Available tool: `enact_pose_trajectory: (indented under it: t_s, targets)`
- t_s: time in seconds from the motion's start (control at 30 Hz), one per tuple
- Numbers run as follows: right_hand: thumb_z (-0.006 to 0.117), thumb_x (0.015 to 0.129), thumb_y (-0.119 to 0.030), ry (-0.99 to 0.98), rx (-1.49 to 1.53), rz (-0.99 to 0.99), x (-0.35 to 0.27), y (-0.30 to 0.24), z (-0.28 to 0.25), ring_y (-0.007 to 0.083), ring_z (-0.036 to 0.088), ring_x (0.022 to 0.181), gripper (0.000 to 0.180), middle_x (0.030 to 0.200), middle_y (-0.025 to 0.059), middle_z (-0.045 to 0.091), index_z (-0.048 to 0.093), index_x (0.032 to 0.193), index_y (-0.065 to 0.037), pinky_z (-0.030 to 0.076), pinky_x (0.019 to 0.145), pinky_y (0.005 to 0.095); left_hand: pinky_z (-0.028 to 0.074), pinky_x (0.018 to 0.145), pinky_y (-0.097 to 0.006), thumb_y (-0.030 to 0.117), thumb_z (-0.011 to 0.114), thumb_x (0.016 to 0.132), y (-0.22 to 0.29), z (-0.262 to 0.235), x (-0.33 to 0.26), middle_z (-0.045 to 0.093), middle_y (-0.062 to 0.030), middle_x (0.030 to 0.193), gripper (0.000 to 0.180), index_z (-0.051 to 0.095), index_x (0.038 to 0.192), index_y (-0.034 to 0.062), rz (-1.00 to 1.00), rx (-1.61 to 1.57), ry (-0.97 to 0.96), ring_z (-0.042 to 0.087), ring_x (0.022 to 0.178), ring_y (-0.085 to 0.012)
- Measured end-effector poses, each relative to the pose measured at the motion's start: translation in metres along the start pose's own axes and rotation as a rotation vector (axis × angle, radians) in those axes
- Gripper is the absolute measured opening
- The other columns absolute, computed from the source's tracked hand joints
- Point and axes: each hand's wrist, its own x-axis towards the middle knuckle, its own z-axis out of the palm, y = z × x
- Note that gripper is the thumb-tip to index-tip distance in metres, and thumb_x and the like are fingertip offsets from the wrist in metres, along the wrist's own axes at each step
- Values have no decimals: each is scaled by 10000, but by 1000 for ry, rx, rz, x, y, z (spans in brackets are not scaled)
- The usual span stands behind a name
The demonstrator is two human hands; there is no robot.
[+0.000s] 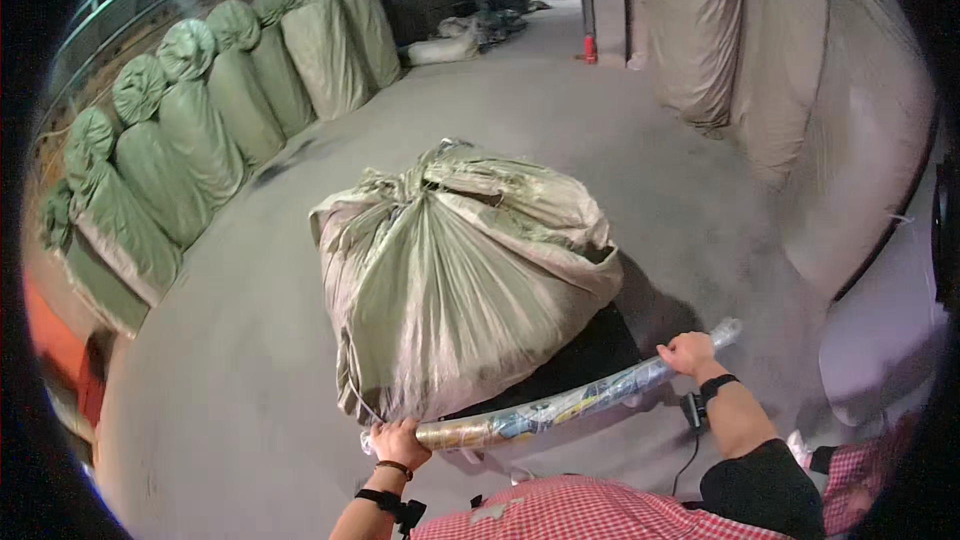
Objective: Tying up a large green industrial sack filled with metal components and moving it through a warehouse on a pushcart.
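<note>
My left hand [400,443] is closed round the left end of the cart's handle [560,412], a bar wrapped in shiny, patterned clear film. Close to the bar's right end, my right hand [688,352] grips it too, knuckles up. Just beyond the bar, a big pale-green woven sack [465,290], bunched and tied at the top, rests on the cart's black platform [605,350]. The sack hides most of that platform, and its near left corner comes close to my left hand.
Stuffed green sacks [200,130] stand in a row along the left wall. Tall wrapped bundles [780,50] line the right side. A red fire extinguisher [590,48] stands by a far pillar near a doorway. Part of a person in a checked sleeve [865,480] shows at lower right.
</note>
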Motion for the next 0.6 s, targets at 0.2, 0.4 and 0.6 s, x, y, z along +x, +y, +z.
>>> enact_pose_trajectory:
  t_s: [0.2, 0.4, 0.6]
  targets:
    - [448, 733, -486, -74, 34, 8, -27, -24, 5, 256, 597, 735, 392, 719, 67, 631, 679, 745, -169, 462, 679, 357, 336, 829, -372, 286, 632, 529, -32, -9, -21, 609, -43, 792, 338, 584, 850, 191, -61, 79, -144, 574, 795, -199]
    - [453, 736, -477, -37, 26, -24, 5, 11, -18, 284, 590, 703, 402, 686, 106, 618, 677, 722, -144, 457, 661, 380, 341, 802, -363, 255, 618, 525, 11, -16, 18, 604, -32, 778, 283, 592, 795, 174, -64, 93, -85, 572, 782, -201]
    - [436, 751, -471, -27, 38, -88, 23, 9, -17, 306, 587, 647, 417, 645, 116, 607, 667, 698, -127, 451, 627, 404, 322, 834, -364, 234, 587, 554, 9, -24, 41, 600, -57, 822, 281, 596, 830, 179, -171, 157, -247, 544, 887, -235]
